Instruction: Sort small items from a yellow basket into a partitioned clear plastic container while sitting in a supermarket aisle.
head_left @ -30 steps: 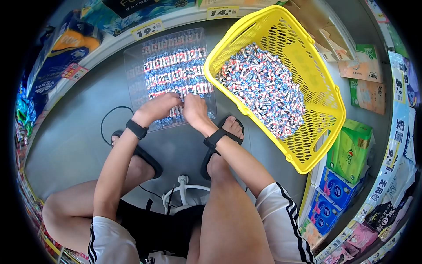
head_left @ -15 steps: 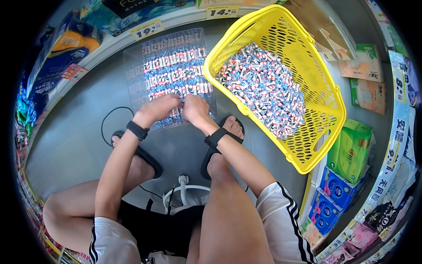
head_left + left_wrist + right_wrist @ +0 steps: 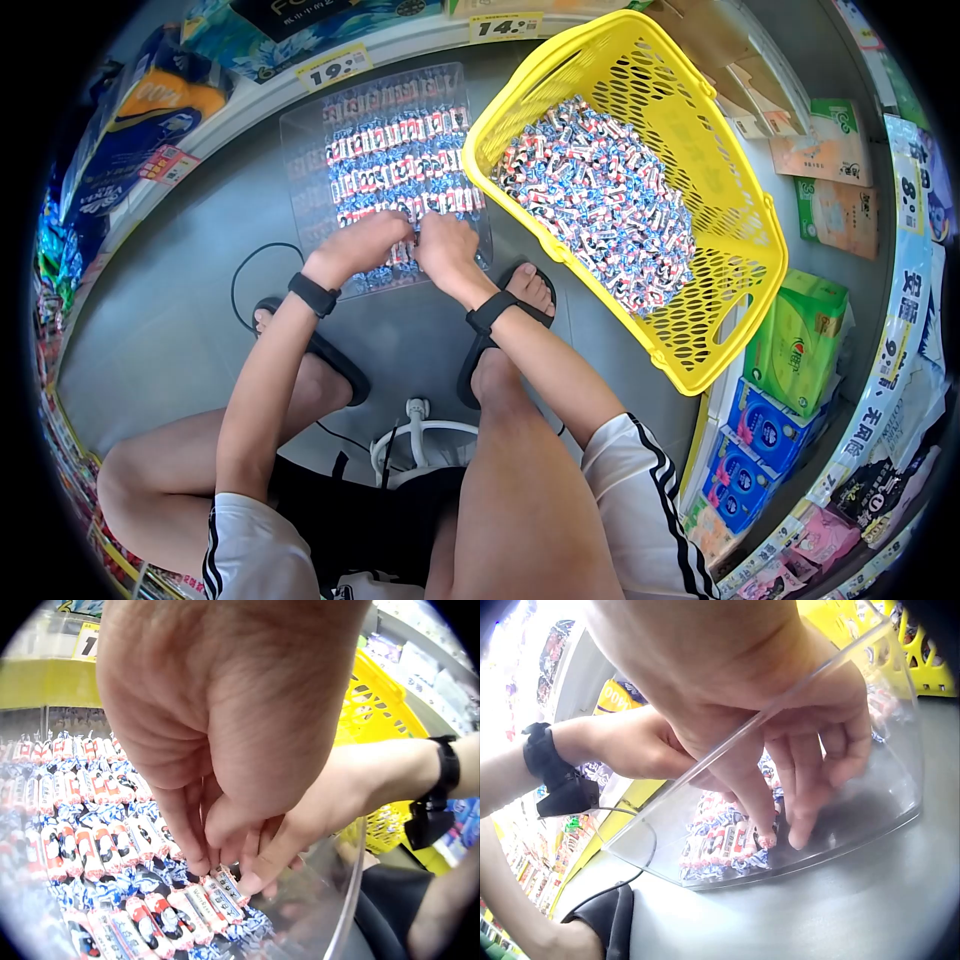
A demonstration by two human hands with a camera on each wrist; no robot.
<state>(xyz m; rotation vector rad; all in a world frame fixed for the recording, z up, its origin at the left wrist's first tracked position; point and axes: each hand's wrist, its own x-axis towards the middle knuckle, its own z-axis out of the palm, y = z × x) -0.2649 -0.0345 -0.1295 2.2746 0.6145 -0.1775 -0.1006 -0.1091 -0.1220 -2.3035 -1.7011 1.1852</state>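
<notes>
Rows of wrapped candies point(image 3: 400, 130) in red, white and blue wrappers lie side by side in a clear plastic bin point(image 3: 300, 160) on the floor. Both hands reach into its near part. My left hand point(image 3: 365, 243) pinches at a wrapped candy point(image 3: 225, 889) near the right end of the nearest row, thumb and fingertips drawn together. From the other side, my right hand point(image 3: 446, 248) holds the end of that row, its thumb against the outermost candy and fingers pointing down. In the right wrist view the right hand point(image 3: 795, 742) shows behind the bin's clear wall.
A yellow basket point(image 3: 745, 205) with a heap of loose candies point(image 3: 600, 205) stands right of the bin. Shelves with tissue packs point(image 3: 795, 340) line the right side, and a price-tagged shelf edge point(image 3: 335, 68) runs behind. A black cable point(image 3: 235, 270) lies left, near a sandalled foot.
The hands stay at the same spot in the bin, with only slight shifts of the fingers and wrists. The candy rows and the basket look the same.
</notes>
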